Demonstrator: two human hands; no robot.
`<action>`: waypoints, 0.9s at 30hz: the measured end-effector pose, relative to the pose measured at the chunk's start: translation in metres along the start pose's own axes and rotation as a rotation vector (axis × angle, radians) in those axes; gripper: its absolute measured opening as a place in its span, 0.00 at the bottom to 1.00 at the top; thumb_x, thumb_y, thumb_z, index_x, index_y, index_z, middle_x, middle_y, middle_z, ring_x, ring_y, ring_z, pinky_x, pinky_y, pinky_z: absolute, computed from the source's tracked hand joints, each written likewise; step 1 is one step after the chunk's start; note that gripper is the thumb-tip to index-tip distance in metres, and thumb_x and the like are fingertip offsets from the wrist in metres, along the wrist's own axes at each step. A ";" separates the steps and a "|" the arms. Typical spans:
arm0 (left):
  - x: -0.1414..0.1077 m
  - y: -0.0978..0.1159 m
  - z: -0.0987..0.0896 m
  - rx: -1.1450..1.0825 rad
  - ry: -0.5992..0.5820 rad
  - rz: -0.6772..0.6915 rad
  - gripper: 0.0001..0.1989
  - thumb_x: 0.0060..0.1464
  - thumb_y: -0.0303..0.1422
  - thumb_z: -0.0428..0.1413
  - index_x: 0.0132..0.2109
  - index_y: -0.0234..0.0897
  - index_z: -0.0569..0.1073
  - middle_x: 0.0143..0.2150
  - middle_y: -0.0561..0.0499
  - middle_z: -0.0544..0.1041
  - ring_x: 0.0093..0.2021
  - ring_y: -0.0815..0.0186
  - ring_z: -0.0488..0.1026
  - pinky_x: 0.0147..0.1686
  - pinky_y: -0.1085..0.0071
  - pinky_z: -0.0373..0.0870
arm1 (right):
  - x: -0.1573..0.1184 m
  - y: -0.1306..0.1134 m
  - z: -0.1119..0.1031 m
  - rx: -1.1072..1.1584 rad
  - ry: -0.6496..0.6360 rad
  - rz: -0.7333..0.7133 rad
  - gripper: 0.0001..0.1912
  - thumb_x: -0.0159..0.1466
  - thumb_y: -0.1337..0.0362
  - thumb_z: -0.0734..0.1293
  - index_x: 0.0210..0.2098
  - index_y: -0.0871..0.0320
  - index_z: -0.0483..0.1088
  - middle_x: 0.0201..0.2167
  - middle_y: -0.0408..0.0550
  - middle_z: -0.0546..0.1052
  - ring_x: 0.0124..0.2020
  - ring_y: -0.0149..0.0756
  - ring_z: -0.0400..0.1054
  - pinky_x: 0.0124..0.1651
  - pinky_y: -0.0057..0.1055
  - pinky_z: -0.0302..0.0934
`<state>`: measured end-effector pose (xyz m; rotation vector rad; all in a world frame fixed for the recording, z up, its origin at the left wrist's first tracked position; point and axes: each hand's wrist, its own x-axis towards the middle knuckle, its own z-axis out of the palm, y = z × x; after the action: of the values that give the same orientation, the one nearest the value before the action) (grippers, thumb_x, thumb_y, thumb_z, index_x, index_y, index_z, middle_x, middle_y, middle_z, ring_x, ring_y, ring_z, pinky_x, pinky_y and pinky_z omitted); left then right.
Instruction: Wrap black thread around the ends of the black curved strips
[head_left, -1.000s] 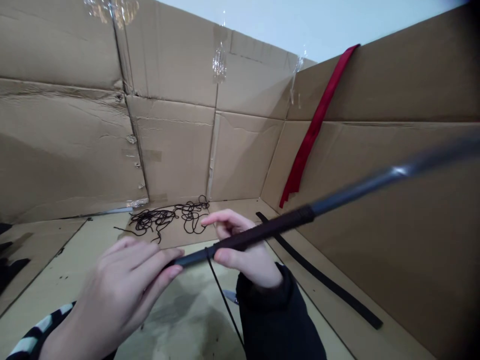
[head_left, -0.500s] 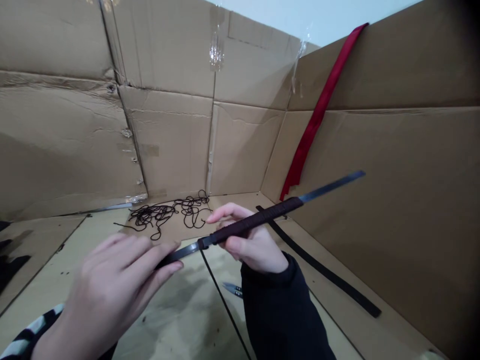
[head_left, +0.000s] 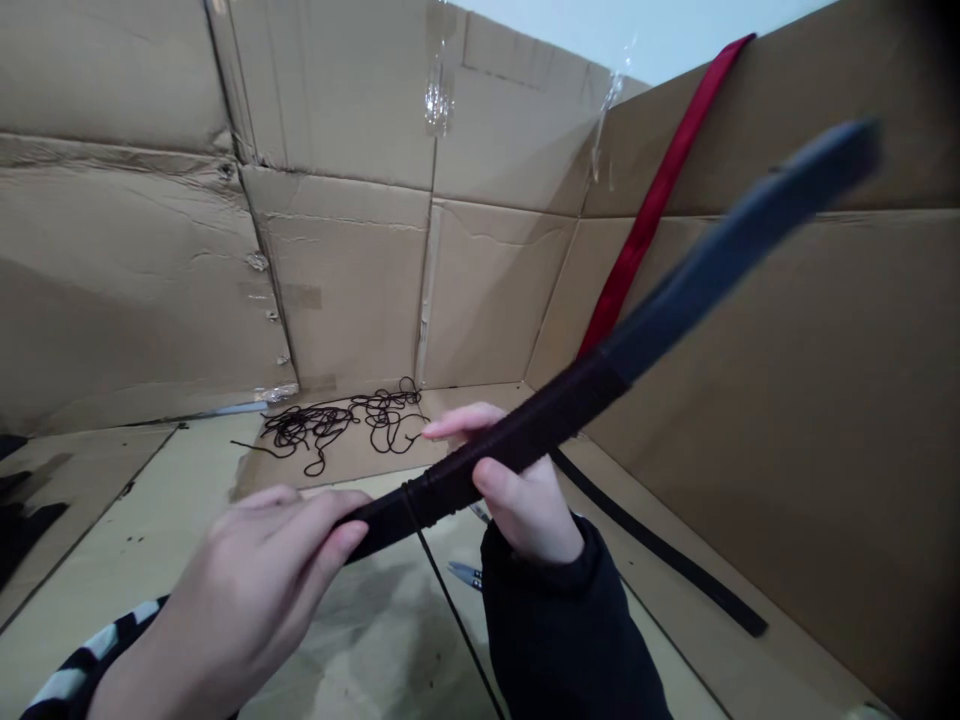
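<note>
Two bare hands have the long strip (head_left: 525, 430) slanting across the middle of the view, and its far end is a blue-grey blur up at the right. Over on the left, the left hand (head_left: 247, 580) has its fingers clamped on the near end, covering the very tip. The right hand (head_left: 517, 490) grips the dark wrapped stretch, thumb across the front, index pointing out left; the remaining fingers are behind the strip, largely hidden. A thin cord (head_left: 454, 600) loops around between the hands and runs down out of frame. Just beside the right sleeve (head_left: 566, 620), which cuts off their handles, snips (head_left: 465, 573) lie on the table (head_left: 375, 650). Beyond sits a tangled cord (head_left: 315, 425); at right lies a black strap (head_left: 660, 545), its upper end hidden, while a red ribbon (head_left: 675, 170) hangs down the cardboard wall (head_left: 787, 320), its bottom masked by the strip.
</note>
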<state>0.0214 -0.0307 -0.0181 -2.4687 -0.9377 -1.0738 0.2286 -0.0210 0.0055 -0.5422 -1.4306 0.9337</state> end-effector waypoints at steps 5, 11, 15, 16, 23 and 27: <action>-0.002 -0.005 0.005 0.041 0.039 0.048 0.19 0.57 0.46 0.55 0.46 0.35 0.69 0.37 0.46 0.80 0.33 0.61 0.77 0.32 0.66 0.71 | 0.000 0.000 0.010 0.024 0.324 0.036 0.04 0.57 0.60 0.70 0.31 0.52 0.77 0.25 0.42 0.71 0.25 0.31 0.60 0.28 0.30 0.54; 0.000 0.000 0.000 0.143 0.107 0.119 0.05 0.60 0.30 0.55 0.43 0.35 0.71 0.33 0.50 0.80 0.30 0.64 0.74 0.35 0.63 0.66 | -0.001 -0.002 0.000 0.130 0.118 0.066 0.16 0.55 0.47 0.71 0.32 0.53 0.77 0.20 0.39 0.65 0.19 0.27 0.52 0.23 0.28 0.48; -0.005 0.000 0.003 -0.049 -0.068 -0.070 0.14 0.66 0.40 0.44 0.50 0.39 0.67 0.24 0.57 0.75 0.23 0.68 0.72 0.26 0.70 0.65 | -0.002 -0.006 0.003 0.007 0.214 0.001 0.06 0.56 0.58 0.71 0.32 0.51 0.77 0.27 0.42 0.71 0.25 0.31 0.60 0.28 0.30 0.54; -0.005 -0.001 0.004 -0.048 -0.064 -0.078 0.18 0.63 0.46 0.46 0.51 0.38 0.66 0.25 0.56 0.75 0.24 0.67 0.72 0.25 0.70 0.65 | -0.002 -0.006 0.006 0.013 0.278 0.009 0.04 0.57 0.60 0.71 0.31 0.51 0.77 0.26 0.41 0.71 0.26 0.31 0.60 0.29 0.29 0.54; 0.000 0.000 -0.001 0.221 0.169 0.126 0.13 0.58 0.31 0.57 0.50 0.33 0.69 0.38 0.46 0.81 0.35 0.61 0.76 0.38 0.63 0.67 | 0.000 -0.003 0.004 0.071 0.300 0.047 0.11 0.57 0.52 0.71 0.30 0.53 0.74 0.23 0.39 0.66 0.21 0.27 0.53 0.23 0.27 0.45; -0.004 0.002 0.001 0.055 -0.028 0.055 0.09 0.66 0.33 0.44 0.44 0.39 0.68 0.29 0.54 0.79 0.23 0.67 0.73 0.26 0.68 0.65 | -0.005 -0.011 -0.002 -0.047 0.081 -0.034 0.12 0.56 0.50 0.71 0.30 0.53 0.77 0.19 0.40 0.63 0.20 0.30 0.52 0.24 0.30 0.47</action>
<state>0.0210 -0.0331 -0.0218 -2.4558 -0.8901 -0.9851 0.2334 -0.0301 0.0111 -0.5827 -1.3879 0.8438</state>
